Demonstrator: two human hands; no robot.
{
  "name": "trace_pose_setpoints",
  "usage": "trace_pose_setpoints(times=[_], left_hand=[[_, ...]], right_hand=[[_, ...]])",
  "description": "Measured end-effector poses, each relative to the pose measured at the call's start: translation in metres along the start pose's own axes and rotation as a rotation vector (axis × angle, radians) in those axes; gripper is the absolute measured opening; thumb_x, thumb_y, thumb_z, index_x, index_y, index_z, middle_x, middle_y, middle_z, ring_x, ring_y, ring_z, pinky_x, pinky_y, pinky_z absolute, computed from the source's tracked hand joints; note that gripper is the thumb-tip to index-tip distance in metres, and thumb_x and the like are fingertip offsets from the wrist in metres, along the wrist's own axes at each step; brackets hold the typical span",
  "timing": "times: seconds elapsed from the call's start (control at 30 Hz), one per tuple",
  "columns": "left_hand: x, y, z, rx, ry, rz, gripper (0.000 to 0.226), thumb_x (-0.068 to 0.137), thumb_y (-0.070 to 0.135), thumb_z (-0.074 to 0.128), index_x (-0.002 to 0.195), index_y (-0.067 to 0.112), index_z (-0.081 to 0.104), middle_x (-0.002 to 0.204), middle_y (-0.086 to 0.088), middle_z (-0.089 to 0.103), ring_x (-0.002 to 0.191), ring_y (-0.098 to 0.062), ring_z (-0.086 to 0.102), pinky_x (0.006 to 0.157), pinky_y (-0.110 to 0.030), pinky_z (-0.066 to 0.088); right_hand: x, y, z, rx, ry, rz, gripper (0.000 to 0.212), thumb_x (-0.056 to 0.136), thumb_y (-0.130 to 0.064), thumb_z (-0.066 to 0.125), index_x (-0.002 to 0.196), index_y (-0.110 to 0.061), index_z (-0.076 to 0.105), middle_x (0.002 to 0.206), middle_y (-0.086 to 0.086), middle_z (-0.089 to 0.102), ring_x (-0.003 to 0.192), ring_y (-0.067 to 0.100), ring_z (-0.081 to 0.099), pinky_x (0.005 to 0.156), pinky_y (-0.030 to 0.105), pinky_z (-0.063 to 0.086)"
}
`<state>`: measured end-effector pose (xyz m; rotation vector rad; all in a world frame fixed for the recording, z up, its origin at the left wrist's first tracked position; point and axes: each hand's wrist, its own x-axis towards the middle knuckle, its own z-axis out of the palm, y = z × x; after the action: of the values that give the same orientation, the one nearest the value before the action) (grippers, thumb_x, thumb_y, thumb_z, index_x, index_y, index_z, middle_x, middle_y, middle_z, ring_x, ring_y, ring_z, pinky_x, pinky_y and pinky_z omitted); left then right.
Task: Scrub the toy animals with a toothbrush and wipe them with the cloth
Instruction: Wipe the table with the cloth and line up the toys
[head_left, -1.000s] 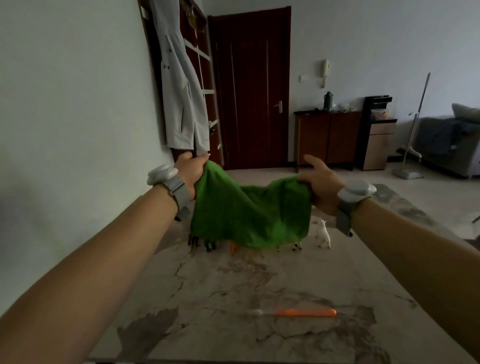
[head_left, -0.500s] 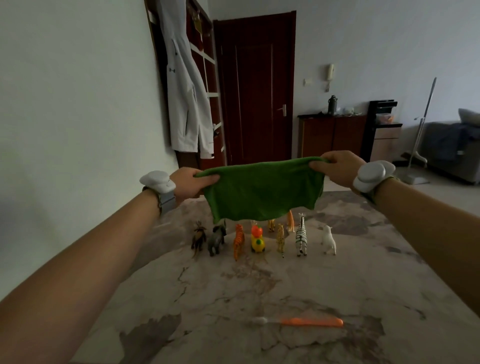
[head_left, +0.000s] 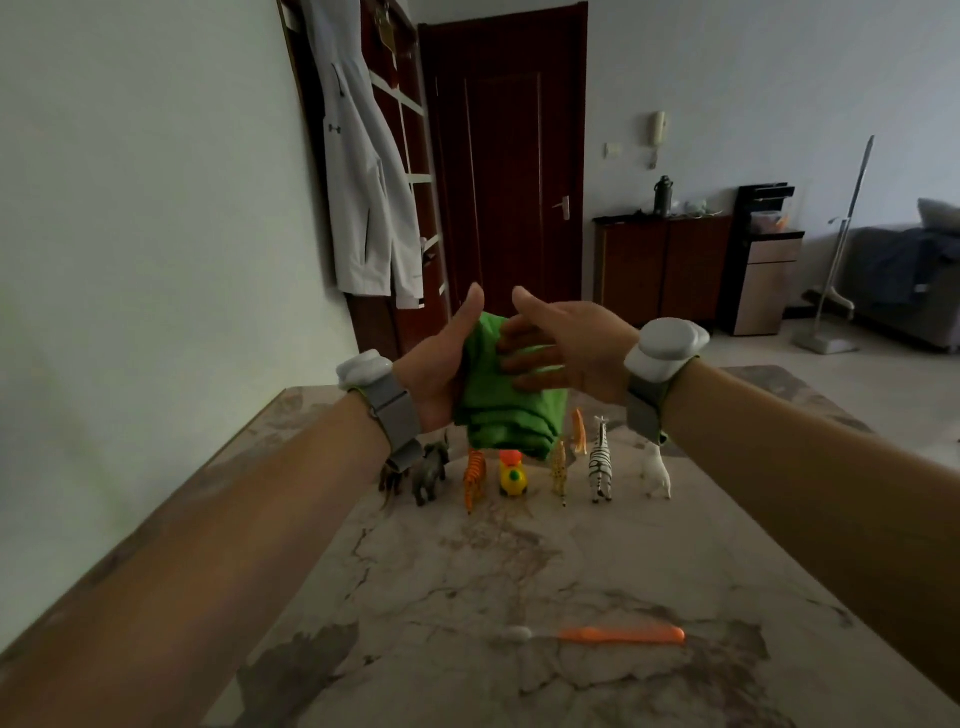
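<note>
A folded green cloth (head_left: 511, 410) hangs between my two hands above the table. My left hand (head_left: 441, 369) holds it from the left, thumb up, its fingers hidden behind the cloth. My right hand (head_left: 550, 345) presses straight fingers against its right side. Below stands a row of toy animals: a grey one (head_left: 431, 473), a tiger (head_left: 475, 480), a yellow toy (head_left: 513, 475), a spotted one (head_left: 559, 470), a zebra (head_left: 601, 465) and a white one (head_left: 657, 473). An orange toothbrush (head_left: 618, 634) lies nearer to me.
The marble-patterned table (head_left: 441, 582) stands against the wall on the left. A white coat (head_left: 363, 171) hangs beyond its far end beside a dark door (head_left: 509, 156). A cabinet (head_left: 660, 265), a mop stand (head_left: 831, 291) and a sofa (head_left: 914, 280) are at the back right.
My hands have come together from holding the cloth stretched wide, folding it in half. The right hand has let go of its corner and now lies flat against the cloth.
</note>
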<state>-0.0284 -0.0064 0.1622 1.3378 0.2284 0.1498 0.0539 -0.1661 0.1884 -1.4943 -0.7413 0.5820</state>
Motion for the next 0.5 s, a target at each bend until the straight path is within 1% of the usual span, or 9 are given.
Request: trace_pose_setpoints(times=[0.03,0.07,0.13,0.17,0.23,0.27,0.3,0.4,0.5], left_hand=[[0.000,-0.003,0.000,-0.020,-0.012,0.022,0.079,0.081,0.059,0.064,0.136,0.003,0.054,0.131,-0.021,0.061,0.122,-0.039,0.058,0.103,-0.051,0.047],[0.000,-0.007,0.000,-0.019,0.018,0.042,0.067,0.083,0.048,0.071,0.131,0.003,0.058,0.128,-0.021,0.063,0.119,-0.039,0.061,0.100,-0.051,0.050],[-0.002,-0.012,-0.003,-0.024,0.141,0.091,0.029,0.093,0.020,0.066,0.117,0.004,0.065,0.117,-0.020,0.069,0.101,-0.035,0.069,0.083,-0.044,0.060],[-0.002,-0.014,-0.004,-0.033,0.179,0.102,0.020,0.096,0.013,0.060,0.113,0.005,0.066,0.114,-0.018,0.070,0.093,-0.032,0.071,0.077,-0.042,0.061],[-0.003,-0.016,-0.006,-0.053,0.172,0.084,0.018,0.098,0.013,0.055,0.112,0.007,0.066,0.109,-0.015,0.073,0.089,-0.029,0.073,0.077,-0.041,0.059],[-0.005,-0.015,-0.007,-0.059,0.169,0.067,0.020,0.098,0.015,0.054,0.112,0.008,0.066,0.107,-0.014,0.074,0.090,-0.029,0.073,0.078,-0.041,0.058],[-0.008,-0.015,-0.007,-0.046,0.166,0.058,0.020,0.098,0.016,0.055,0.113,0.008,0.066,0.106,-0.013,0.074,0.092,-0.029,0.073,0.078,-0.041,0.058],[-0.018,-0.014,-0.024,-0.022,0.208,0.072,0.021,0.098,0.016,0.056,0.115,0.007,0.066,0.105,-0.014,0.075,0.090,-0.029,0.074,0.072,-0.040,0.061],[-0.030,-0.016,-0.069,0.031,0.317,0.111,0.027,0.098,0.014,0.057,0.122,0.004,0.064,0.114,-0.019,0.071,0.097,-0.032,0.072,0.077,-0.042,0.061]], right_hand=[[0.001,0.000,0.001,0.018,-0.001,-0.012,0.047,0.097,-0.046,0.058,0.110,-0.002,0.068,0.103,0.015,0.074,0.091,0.031,0.074,0.071,0.035,0.061],[0.002,0.001,-0.001,0.036,0.032,-0.035,0.045,0.099,-0.043,0.057,0.109,0.000,0.068,0.103,0.017,0.073,0.088,0.031,0.074,0.069,0.034,0.061],[0.005,0.005,-0.012,-0.013,0.156,-0.087,0.035,0.100,-0.034,0.057,0.105,-0.001,0.068,0.104,0.020,0.072,0.080,0.026,0.072,0.068,0.032,0.062],[0.008,0.011,-0.020,-0.108,0.219,-0.099,0.032,0.098,-0.035,0.060,0.104,-0.004,0.069,0.105,0.019,0.072,0.081,0.023,0.071,0.070,0.032,0.062],[0.008,0.026,-0.028,-0.280,0.271,-0.065,0.037,0.089,-0.051,0.065,0.105,-0.018,0.067,0.107,0.010,0.071,0.092,0.020,0.070,0.080,0.037,0.062],[0.006,0.033,-0.029,-0.272,0.247,-0.010,0.045,0.083,-0.060,0.067,0.106,-0.022,0.065,0.110,0.007,0.069,0.098,0.021,0.068,0.084,0.042,0.061],[0.005,0.041,-0.027,-0.182,0.198,0.057,0.051,0.079,-0.064,0.068,0.110,-0.024,0.063,0.114,0.005,0.067,0.102,0.024,0.067,0.088,0.046,0.059],[0.004,0.056,-0.008,0.088,0.021,0.188,0.051,0.085,-0.050,0.072,0.123,-0.019,0.061,0.119,0.007,0.067,0.107,0.030,0.068,0.091,0.048,0.057],[0.021,0.063,0.034,0.112,-0.081,0.141,0.038,0.091,-0.022,0.071,0.126,-0.013,0.060,0.115,0.010,0.070,0.101,0.029,0.070,0.077,0.040,0.061]])
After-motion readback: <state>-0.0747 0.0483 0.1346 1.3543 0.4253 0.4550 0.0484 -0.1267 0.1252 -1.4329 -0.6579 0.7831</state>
